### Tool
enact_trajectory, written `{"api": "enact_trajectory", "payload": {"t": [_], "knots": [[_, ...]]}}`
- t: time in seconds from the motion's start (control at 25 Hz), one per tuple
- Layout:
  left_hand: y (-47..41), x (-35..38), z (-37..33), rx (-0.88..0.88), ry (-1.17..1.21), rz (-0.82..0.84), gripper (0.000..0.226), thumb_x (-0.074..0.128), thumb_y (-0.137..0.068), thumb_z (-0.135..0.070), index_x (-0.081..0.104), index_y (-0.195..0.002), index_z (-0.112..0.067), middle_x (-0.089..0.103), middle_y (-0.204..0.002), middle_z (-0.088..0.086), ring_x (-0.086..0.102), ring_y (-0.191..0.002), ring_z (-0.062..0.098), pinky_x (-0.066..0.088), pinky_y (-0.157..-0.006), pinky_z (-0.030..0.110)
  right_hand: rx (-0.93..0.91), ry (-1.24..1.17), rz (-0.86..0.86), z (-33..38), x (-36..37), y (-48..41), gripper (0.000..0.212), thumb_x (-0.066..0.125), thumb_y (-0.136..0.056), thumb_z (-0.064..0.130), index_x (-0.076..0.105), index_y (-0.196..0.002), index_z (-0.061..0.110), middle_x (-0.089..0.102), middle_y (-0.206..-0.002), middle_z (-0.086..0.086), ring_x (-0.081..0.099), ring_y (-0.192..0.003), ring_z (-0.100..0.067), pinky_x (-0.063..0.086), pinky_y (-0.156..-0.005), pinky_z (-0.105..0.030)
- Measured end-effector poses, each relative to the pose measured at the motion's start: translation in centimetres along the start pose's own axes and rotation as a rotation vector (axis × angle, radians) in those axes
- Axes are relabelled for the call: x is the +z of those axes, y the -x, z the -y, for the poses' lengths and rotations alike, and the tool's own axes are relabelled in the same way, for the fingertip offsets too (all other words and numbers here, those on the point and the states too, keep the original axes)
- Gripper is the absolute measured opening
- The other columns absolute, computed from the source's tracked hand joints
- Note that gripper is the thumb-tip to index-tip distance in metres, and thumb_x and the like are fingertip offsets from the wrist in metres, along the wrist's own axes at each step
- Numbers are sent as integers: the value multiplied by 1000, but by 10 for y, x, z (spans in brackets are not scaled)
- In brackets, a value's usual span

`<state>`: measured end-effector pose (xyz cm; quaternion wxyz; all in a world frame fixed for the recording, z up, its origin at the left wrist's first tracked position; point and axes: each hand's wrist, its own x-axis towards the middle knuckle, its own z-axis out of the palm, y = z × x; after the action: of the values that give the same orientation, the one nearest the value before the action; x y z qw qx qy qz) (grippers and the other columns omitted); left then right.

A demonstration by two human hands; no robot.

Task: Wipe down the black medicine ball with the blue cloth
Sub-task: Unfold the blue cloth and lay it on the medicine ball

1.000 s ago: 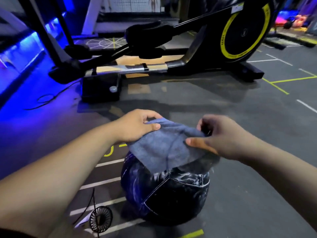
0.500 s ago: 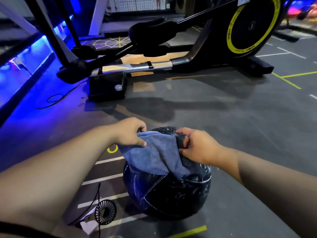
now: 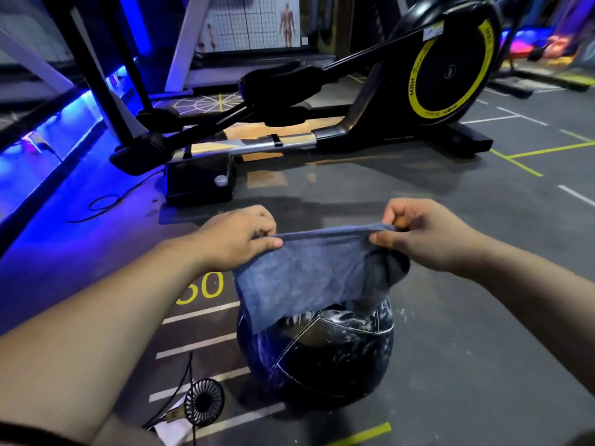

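The black medicine ball sits on the gym floor in the lower middle, glossy, with white smears on its top. Above it hangs the blue cloth, stretched out between both hands. My left hand pinches the cloth's upper left corner. My right hand pinches the upper right corner. The cloth's lower edge drapes over the ball's top and hides it; both hands are lifted off the ball.
A black and yellow elliptical trainer stands behind, its rail and foot block just beyond my hands. A small black fan with a cable lies at the lower left. Painted lines and a yellow "50" mark the grey floor.
Half a second ago both hands pressed the bunched cloth on the ball's top. Now they have lifted and moved apart, pulling the cloth taut above the ball.
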<state>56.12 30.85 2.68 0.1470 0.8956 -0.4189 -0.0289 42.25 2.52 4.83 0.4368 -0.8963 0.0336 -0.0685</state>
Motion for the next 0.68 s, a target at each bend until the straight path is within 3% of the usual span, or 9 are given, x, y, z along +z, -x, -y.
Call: {"api": "enact_trajectory", "payload": {"t": [0.08, 0.16, 0.24, 0.36, 0.44, 0.48, 0.56, 0.68], "knots": [[-2, -3, 0, -5, 169, -133, 26, 53, -90, -44, 56, -76, -22, 63, -88, -2, 57, -83, 14, 46, -77, 36, -10, -61, -48, 9, -6, 0, 23, 71, -86, 8, 53, -73, 12, 53, -57, -5, 44, -51, -13, 36, -48, -24], [-6, -13, -7, -25, 358, -281, 32, 55, -93, -40, 53, -76, -13, 51, -62, 3, 43, -58, 11, 38, -59, 30, -32, -161, -154, 18, -13, -4, 21, 67, -89, 5, 53, -77, 15, 54, -62, -3, 43, -52, -7, 36, -47, -18], [-7, -29, -15, -56, 479, -296, 39, 63, -89, -42, 53, -74, -8, 43, -55, 3, 33, -53, 11, 29, -50, 26, -75, -217, -290, 30, -22, -9, 23, 64, -90, 3, 53, -78, 19, 53, -65, -2, 44, -53, -6, 36, -48, -15], [3, -48, -17, -74, 432, 47, 48, 78, -68, -55, 68, -75, -8, 63, -62, 1, 50, -57, 11, 41, -56, 26, -144, -235, -399, 41, -35, -16, 24, 62, -91, 3, 55, -79, 23, 54, -68, 2, 46, -59, -7, 38, -52, -18], [10, -50, -12, -86, 355, 235, 31, 85, -68, -41, 74, -81, -16, 75, -78, 0, 67, -71, 14, 53, -70, 30, -176, -193, -422, 43, -38, -19, 22, 62, -90, 6, 56, -81, 24, 55, -71, 3, 47, -62, -9, 39, -54, -20], [10, -49, -8, -89, 342, 247, 23, 84, -72, -34, 73, -84, -17, 75, -81, 1, 69, -76, 16, 55, -75, 34, -187, -135, -434, 44, -39, -20, 19, 62, -90, 8, 56, -82, 24, 55, -71, 2, 46, -61, -9, 39, -54, -22], [7, -52, 1, -133, 311, 123, 20, 80, -77, -29, 67, -82, -14, 72, -75, 5, 65, -70, 17, 54, -70, 38, -204, -10, -475, 49, -42, -24, 13, 61, -89, 10, 58, -87, 22, 55, -70, 1, 45, -57, -4, 38, -52, -19], [0, -62, 8, -201, 88, -337, 33, 76, -80, -34, 53, -69, -12, 52, -57, 2, 44, -54, 17, 36, -53, 32, -247, 49, -602, 60, -56, -32, 11, 59, -90, 7, 56, -94, 17, 53, -66, 5, 45, -50, 5, 34, -49, -9]]}}
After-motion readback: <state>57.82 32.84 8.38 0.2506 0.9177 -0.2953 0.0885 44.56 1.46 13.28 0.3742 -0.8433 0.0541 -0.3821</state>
